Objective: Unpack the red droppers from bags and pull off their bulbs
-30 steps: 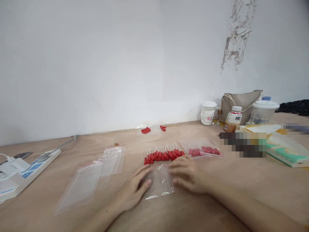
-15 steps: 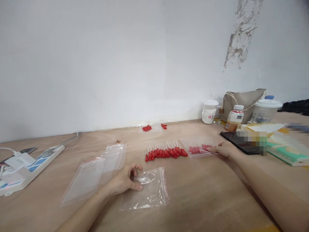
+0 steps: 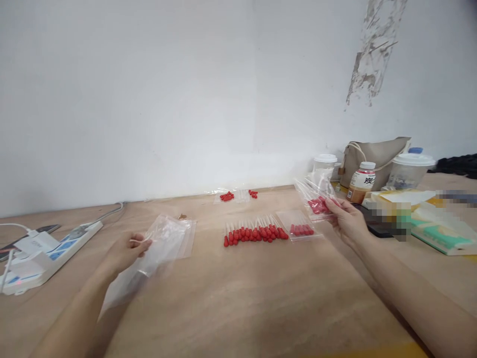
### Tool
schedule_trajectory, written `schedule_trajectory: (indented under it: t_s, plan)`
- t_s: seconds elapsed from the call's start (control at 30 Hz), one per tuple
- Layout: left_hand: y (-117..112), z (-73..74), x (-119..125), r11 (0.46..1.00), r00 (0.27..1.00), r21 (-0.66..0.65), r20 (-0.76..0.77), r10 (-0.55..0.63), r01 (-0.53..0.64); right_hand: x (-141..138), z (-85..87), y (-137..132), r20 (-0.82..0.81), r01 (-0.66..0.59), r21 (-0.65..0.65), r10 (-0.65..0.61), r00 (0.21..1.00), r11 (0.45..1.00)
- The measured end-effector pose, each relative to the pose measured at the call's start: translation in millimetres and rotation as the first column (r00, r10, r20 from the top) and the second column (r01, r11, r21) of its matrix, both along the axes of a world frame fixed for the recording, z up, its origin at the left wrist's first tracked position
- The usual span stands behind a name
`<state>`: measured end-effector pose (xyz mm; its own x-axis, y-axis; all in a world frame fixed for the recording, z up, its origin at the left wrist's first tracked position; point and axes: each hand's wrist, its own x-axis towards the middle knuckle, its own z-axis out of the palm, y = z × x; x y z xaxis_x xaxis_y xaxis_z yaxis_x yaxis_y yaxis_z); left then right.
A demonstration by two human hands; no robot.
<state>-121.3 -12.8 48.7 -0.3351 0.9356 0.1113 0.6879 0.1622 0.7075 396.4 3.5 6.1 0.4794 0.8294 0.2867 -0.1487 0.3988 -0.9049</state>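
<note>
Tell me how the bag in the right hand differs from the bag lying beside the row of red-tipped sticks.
The held bag is lifted in the right hand, while the lying bag rests flat on the table. The red heads in the held bag look bunched; those in the lying bag sit in a row. The held bag's plastic looks creased, the lying bag's smoother. Both are clear bags with red heads inside.
</note>
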Motion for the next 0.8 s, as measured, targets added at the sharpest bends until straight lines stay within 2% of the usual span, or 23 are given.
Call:
schedule_trajectory:
  t_s: [0.07, 0.13, 0.2, 0.27, 0.3, 0.33, 0.37, 0.4, 0.43, 0.47, 0.5, 0.57, 0.6, 0.63, 0.67, 0.7, 0.8]
  plan:
    - [4, -8.9, -17, 0.993, 0.993, -0.091, -0.101, 0.067, -0.076, -30, 6.4, -14, -0.058, -0.253, -0.072, 0.249, 0.967, 0.965]
    - [7, -16.5, -25, 0.973, 0.964, -0.187, -0.252, 0.087, -0.137, -60, 5.7, -27, -0.049, -0.512, -0.191, 0.513, 0.857, 0.838]
    - [8, -18.9, -22, 0.952, 0.877, -0.200, -0.466, 0.115, -0.232, -85, -1.1, -38, 0.028, -0.652, -0.306, 0.691, 0.723, 0.694]
    - [6, -16.3, -8, 0.956, 0.741, -0.047, -0.643, 0.192, -0.289, -104, -10.3, -44, 0.076, -0.707, -0.400, 0.790, 0.609, 0.583]
    - [4, -14.2, 3, 0.960, 0.683, 0.085, -0.686, 0.250, -0.266, -111, -14.6, -45, 0.078, -0.722, -0.434, 0.821, 0.566, 0.539]
    - [1, -12.3, 16, 0.962, 0.670, 0.197, -0.690, 0.272, -0.187, -116, -18.2, -45, 0.075, -0.727, -0.464, 0.840, 0.537, 0.506]
    - [-2, -11.2, 31, 0.956, 0.693, 0.284, -0.676, 0.249, -0.067, -120, -20.8, -45, 0.073, -0.724, -0.486, 0.848, 0.525, 0.490]
    - [-5, -11.3, 48, 0.931, 0.733, 0.355, -0.656, 0.181, 0.088, -123, -22.6, -44, 0.069, -0.723, -0.497, 0.852, 0.519, 0.480]
    - [-10, -12.5, 66, 0.885, 0.753, 0.348, -0.658, -0.005, 0.310, -125, -23.5, -43, 0.060, -0.727, -0.497, 0.855, 0.515, 0.473]
    - [-14, -15.0, 84, 0.807, 0.725, 0.309, -0.659, -0.199, 0.502, -126, -23.6, -42, 0.043, -0.740, -0.488, 0.860, 0.509, 0.463]
    - [-19, -18.5, 101, 0.719, 0.653, 0.235, -0.655, -0.380, 0.654, -127, -23.4, -40, 0.017, -0.761, -0.472, 0.868, 0.497, 0.445]
    - [-29, -27.2, 129, 0.517, 0.450, 0.064, -0.591, -0.670, 0.854, -128, -22.5, -38, -0.050, -0.802, -0.447, 0.885, 0.464, 0.395]
    - [-33, -31.8, 140, 0.432, 0.358, -0.014, -0.537, -0.764, 0.902, -129, -22.1, -37, -0.077, -0.809, -0.446, 0.884, 0.461, 0.383]
    - [-36, -36.3, 148, 0.384, 0.314, -0.045, -0.491, -0.813, 0.922, -130, -22.1, -37, -0.095, -0.805, -0.453, 0.877, 0.472, 0.384]
    - [-38, -40.5, 153, 0.371, 0.306, -0.063, -0.446, -0.841, 0.927, -132, -22.4, -38, -0.107, -0.794, -0.460, 0.863, 0.494, 0.397]
    - [-40, -44.2, 156, 0.386, 0.328, -0.068, -0.408, -0.852, 0.920, -133, -23.0, -39, -0.119, -0.782, -0.464, 0.846, 0.520, 0.416]
    - [-41, -52.4, 157, 0.501, 0.464, -0.032, -0.330, -0.822, 0.865, -136, -25.9, -48, -0.167, -0.757, -0.474, 0.798, 0.579, 0.450]
